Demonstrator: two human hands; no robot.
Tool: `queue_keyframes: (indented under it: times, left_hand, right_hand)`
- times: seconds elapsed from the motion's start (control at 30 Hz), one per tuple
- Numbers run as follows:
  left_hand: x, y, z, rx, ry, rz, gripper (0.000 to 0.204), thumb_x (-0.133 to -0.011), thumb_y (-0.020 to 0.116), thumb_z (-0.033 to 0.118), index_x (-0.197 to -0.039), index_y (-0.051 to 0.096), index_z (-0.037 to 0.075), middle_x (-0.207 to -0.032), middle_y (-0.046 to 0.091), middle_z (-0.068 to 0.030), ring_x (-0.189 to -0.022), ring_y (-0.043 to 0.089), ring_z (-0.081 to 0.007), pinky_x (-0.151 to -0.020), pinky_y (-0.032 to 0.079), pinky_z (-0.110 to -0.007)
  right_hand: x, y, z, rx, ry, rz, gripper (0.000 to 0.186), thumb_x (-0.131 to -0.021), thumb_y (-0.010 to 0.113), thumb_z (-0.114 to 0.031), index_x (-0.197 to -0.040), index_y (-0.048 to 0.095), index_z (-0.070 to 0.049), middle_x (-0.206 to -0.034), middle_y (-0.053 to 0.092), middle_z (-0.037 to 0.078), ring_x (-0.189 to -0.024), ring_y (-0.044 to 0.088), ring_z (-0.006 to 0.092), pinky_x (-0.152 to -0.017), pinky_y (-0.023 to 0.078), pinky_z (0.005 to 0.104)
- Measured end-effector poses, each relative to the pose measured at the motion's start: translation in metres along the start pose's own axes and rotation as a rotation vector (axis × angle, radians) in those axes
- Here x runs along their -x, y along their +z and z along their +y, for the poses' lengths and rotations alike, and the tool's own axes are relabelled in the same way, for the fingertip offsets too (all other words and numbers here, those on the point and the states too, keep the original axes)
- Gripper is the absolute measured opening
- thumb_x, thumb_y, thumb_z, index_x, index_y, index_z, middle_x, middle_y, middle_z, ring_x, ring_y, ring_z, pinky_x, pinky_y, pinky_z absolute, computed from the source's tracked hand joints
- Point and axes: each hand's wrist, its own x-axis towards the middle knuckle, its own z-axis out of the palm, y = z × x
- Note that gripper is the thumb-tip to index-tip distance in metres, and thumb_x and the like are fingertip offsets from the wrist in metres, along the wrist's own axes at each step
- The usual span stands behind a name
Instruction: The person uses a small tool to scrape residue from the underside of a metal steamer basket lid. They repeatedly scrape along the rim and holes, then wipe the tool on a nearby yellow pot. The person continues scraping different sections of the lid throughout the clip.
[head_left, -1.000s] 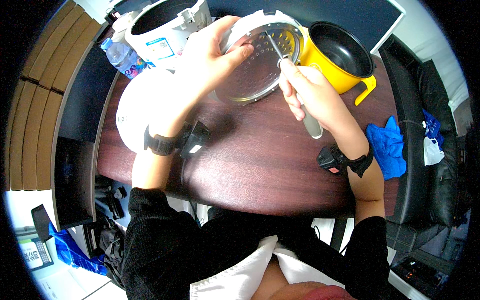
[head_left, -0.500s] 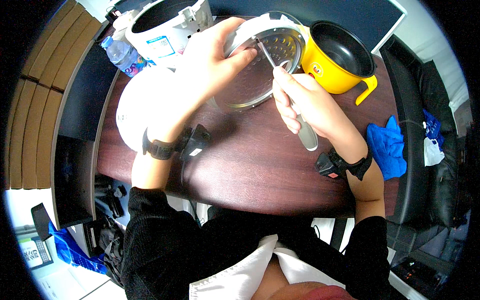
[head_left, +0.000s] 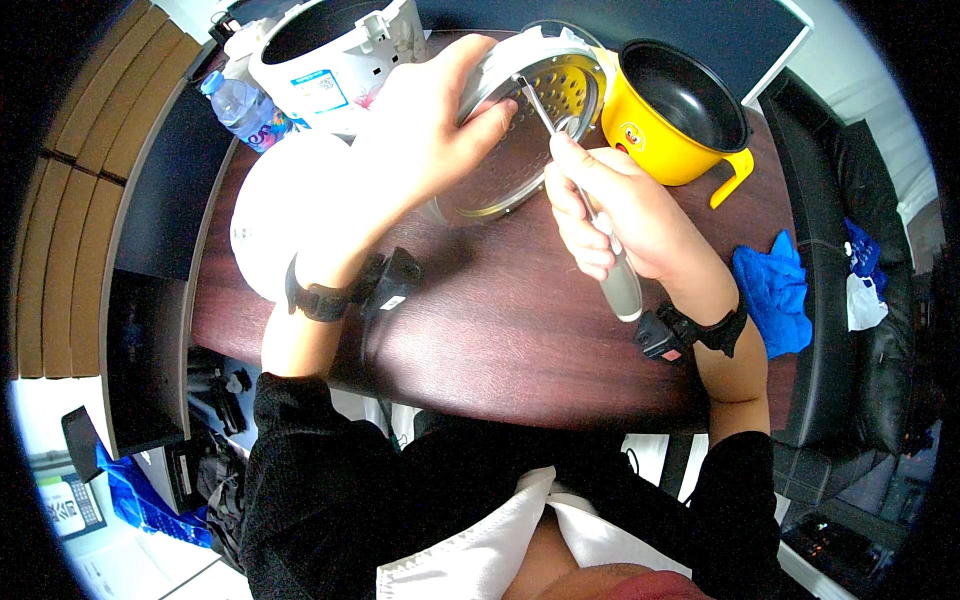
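Observation:
My left hand (head_left: 430,130) grips the rim of a round lid (head_left: 562,92) with a perforated metal inner plate, held tilted at the back of the table, thumb near the plate. My right hand (head_left: 610,210) is closed around a screwdriver (head_left: 622,285) with a grey handle and metal shaft; its tip meets the lid's upper inner rim, just right of my left thumb. A white dome-shaped piece (head_left: 272,222) lies beside my left forearm. A black strapped device sits on each wrist.
Behind are a white appliance body (head_left: 315,55), a plastic bottle (head_left: 240,110) and a yellow handled pot (head_left: 660,150) with black interior. A blue cloth (head_left: 775,295) lies at the right of the brown table (head_left: 500,360). Cardboard boxes, shelving and a black sofa surround it.
Since a second ago my right hand and the screwdriver have shifted down toward me, the handle now lower, and the tip has moved slightly left along the rim. The lid has tilted slightly.

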Motion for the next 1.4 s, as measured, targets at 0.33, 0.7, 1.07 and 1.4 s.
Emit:
queue_keyframes:
  times: [0.33, 0.7, 1.07, 1.4]
  left_hand:
    - [0.002, 0.002, 0.001, -0.047, 0.054, 0.038, 0.04, -0.078, 0.065, 0.02, -0.112, 0.054, 0.002, -0.077, 0.063, -0.0226, -0.072, 0.064, -0.0372, -0.065, 0.051, -0.041]
    - [0.004, 0.006, 0.012, 0.032, -0.027, 0.005, 0.04, -0.08, 0.064, 0.022, -0.113, 0.054, 0.001, -0.08, 0.062, -0.0251, -0.073, 0.064, -0.0381, -0.064, 0.051, -0.041]
    - [0.006, 0.005, 0.02, 0.016, 0.015, -0.005, 0.036, -0.079, 0.065, 0.017, -0.107, 0.05, 0.0, -0.07, 0.06, -0.0231, -0.065, 0.062, -0.0386, -0.058, 0.05, -0.042]
    - [0.008, 0.007, 0.02, -0.034, 0.049, 0.016, 0.034, -0.078, 0.064, 0.016, -0.104, 0.049, 0.001, -0.065, 0.058, -0.0205, -0.063, 0.06, -0.0381, -0.059, 0.048, -0.044]
  right_hand:
    - [-0.008, -0.013, 0.002, 1.26, -0.64, 0.62, 0.037, -0.091, 0.051, -0.03, -0.071, 0.061, -0.001, -0.063, 0.057, 0.022, -0.061, 0.057, 0.0405, -0.056, 0.047, 0.046]
    - [-0.004, -0.018, -0.01, 0.506, -0.111, 0.225, 0.056, -0.094, 0.04, -0.051, -0.057, 0.044, -0.009, -0.043, 0.041, 0.0, -0.036, 0.042, 0.0103, -0.037, 0.034, 0.0254]
    - [0.001, -0.002, -0.007, 0.217, -0.12, 0.173, 0.044, -0.097, 0.04, -0.044, -0.065, 0.041, -0.013, -0.049, 0.03, -0.008, -0.035, 0.027, 0.0045, -0.034, 0.029, 0.0207]
    - [-0.003, -0.003, -0.003, 0.276, -0.166, 0.181, 0.043, -0.097, 0.04, -0.041, -0.068, 0.045, -0.01, -0.051, 0.035, -0.006, -0.036, 0.03, 0.0051, -0.033, 0.027, 0.0223]
